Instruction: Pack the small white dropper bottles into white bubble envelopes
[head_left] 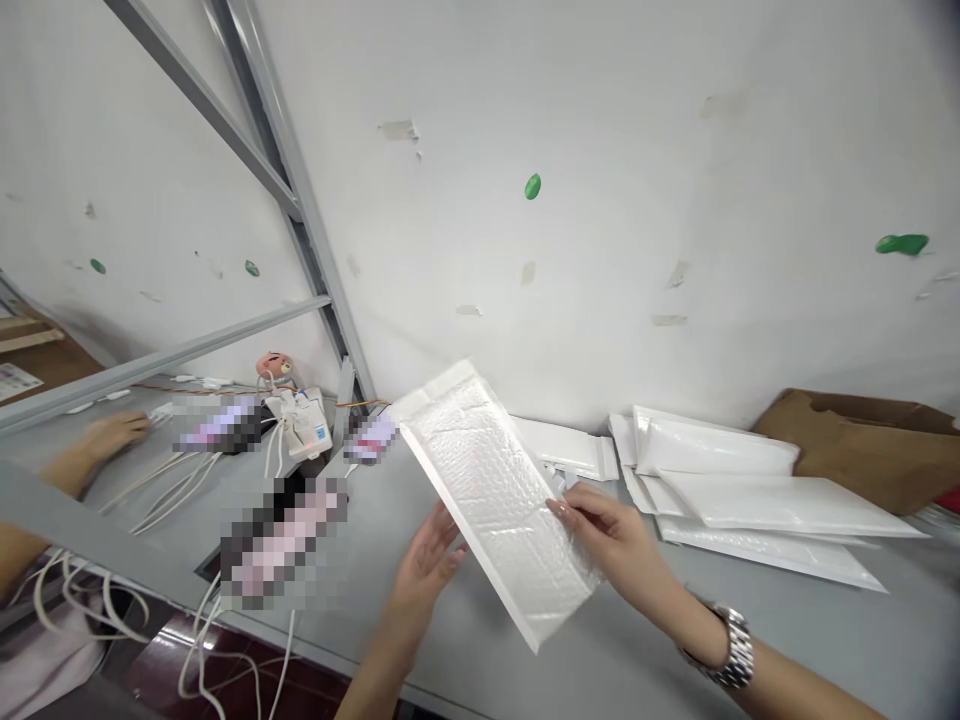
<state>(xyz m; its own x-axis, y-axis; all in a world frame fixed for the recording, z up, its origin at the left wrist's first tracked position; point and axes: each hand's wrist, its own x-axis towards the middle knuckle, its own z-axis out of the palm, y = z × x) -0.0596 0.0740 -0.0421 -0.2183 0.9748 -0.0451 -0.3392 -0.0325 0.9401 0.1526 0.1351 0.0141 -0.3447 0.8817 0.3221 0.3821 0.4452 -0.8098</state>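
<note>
A white bubble mailer (487,490) is held up, tilted, over the grey table. My right hand (600,520) pinches its right edge, thumb on the near face and the other fingers partly hidden. A silver watch is on that wrist. Close by the mailer's lower left edge is my left hand (427,560), thumb and fingers apart; some fingertips pass behind the mailer, so whether they touch it is hidden. Several more white mailers (780,500) lie in a loose pile to the right. Another flat white mailer (566,448) rests against the wall behind.
A brown cardboard box (862,450) stands at the far right. On the left are a white power strip (306,425), phones with blurred screens, and white cables (172,490) hanging over the edge. A metal frame post (307,220) rises there. Another person's hand (112,437) is beyond it.
</note>
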